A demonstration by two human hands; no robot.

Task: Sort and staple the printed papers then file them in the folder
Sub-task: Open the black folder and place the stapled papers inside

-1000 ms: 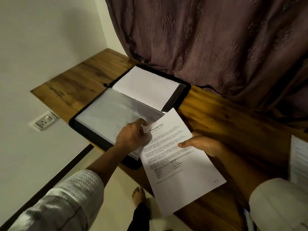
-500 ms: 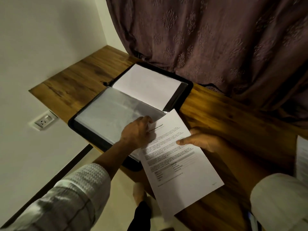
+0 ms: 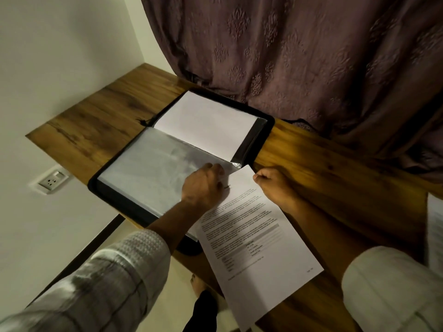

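The black folder [image 3: 269,123] lies open on the bench [image 3: 335,168], with a blank white sheet [image 3: 206,123] in its far half and clear sleeves [image 3: 148,168] in the near half. The left hand [image 3: 203,185] curls its fingers at the top sleeve's edge; whether it grips, I cannot tell. The right hand [image 3: 273,183] pinches the top corner of the printed paper [image 3: 251,236], which overlaps the folder's near corner.

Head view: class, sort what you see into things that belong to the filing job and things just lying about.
Job: folder, clear sleeve, printed paper, left hand at the sleeve's edge, right hand holding the paper near its top corner.
Lying about: curtain, wall socket, desk.
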